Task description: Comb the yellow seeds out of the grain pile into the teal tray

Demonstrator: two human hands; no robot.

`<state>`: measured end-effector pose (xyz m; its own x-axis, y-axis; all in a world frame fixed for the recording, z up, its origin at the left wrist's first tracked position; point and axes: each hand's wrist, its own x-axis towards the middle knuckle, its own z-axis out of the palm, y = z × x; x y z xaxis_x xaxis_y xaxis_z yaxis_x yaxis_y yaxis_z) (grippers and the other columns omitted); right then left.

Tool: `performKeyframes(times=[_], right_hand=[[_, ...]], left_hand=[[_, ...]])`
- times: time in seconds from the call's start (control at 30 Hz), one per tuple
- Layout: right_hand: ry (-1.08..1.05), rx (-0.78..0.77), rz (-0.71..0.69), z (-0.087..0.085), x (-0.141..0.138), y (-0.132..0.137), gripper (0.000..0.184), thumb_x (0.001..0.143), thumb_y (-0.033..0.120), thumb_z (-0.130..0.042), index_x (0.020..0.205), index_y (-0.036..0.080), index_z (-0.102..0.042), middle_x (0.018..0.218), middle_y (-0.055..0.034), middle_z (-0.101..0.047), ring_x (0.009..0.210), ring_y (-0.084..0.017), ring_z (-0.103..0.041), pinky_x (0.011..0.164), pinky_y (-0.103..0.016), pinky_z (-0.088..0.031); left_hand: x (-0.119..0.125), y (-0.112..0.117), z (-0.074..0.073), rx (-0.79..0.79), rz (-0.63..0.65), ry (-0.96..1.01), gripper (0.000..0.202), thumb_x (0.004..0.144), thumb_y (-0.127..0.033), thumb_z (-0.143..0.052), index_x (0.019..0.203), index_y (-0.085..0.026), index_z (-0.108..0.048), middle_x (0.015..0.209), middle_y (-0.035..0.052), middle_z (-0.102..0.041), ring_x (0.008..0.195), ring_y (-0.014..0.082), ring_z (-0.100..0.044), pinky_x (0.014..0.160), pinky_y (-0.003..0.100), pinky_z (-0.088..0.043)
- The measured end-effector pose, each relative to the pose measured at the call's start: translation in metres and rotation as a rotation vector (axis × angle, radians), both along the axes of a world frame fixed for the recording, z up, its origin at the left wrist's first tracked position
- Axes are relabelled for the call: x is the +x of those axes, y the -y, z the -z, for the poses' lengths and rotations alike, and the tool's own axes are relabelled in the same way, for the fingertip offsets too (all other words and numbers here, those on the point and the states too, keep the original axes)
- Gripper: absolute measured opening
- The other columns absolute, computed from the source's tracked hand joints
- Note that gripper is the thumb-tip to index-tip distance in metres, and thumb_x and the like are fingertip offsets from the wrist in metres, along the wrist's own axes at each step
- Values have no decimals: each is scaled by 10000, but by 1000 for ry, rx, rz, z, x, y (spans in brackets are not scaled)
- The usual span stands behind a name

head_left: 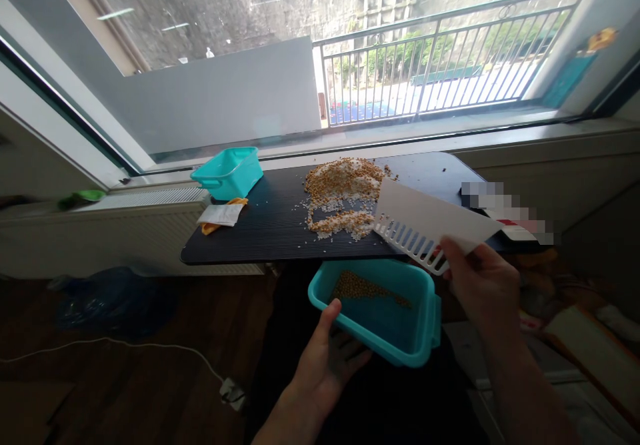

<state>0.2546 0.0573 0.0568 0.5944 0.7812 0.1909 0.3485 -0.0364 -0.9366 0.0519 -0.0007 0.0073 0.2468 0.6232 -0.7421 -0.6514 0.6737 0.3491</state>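
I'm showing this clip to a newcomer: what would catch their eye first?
The heap of yellow and white grains in the middle of the black table. Next, the white slotted scraper in the right hand at the table's near edge, and the teal tub that the left hand holds below it.

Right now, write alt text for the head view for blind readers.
The left hand holds a teal tub with yellow grains below the edge of the black table, while the right hand holds a white slotted scraper beside a pile of yellow and white grains.

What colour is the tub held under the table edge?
Turquoise, seen best in the head view: the tub in the left hand.
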Motion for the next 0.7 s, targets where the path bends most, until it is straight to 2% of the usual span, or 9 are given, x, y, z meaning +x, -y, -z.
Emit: performKeyframes(times=[0.2,0.37,0.7], right_hand=[[-41,5,-26,6,-11,-2,275,690,469,-639,720,196,-644,471,23,-576,423,-151,-531,407,-258,-408],[-17,-5,-63,4,-22,-5,262,704,450,-626,724,190,-650,482,22,-591,424,-142,-533,435,-254,-412],[127,12,19,10,3,-12,283,712,461,-623,758,185,-662,582,-17,-645,461,-157,-558,462,-273,-435]], left_hand=[[0,0,1,-8,0,5,614,752,-515,-582,1226,-140,-477,1194,170,-575,1067,294,-578,913,419,-453],[-1,1,1,2,7,2,619,752,-516,-578,1232,-139,-473,1193,167,-579,1060,294,-581,914,415,-453],[1,1,-2,-8,-3,-12,584,761,-518,-573,1201,-141,-494,1180,171,-581,1038,285,-595,905,417,-458]])
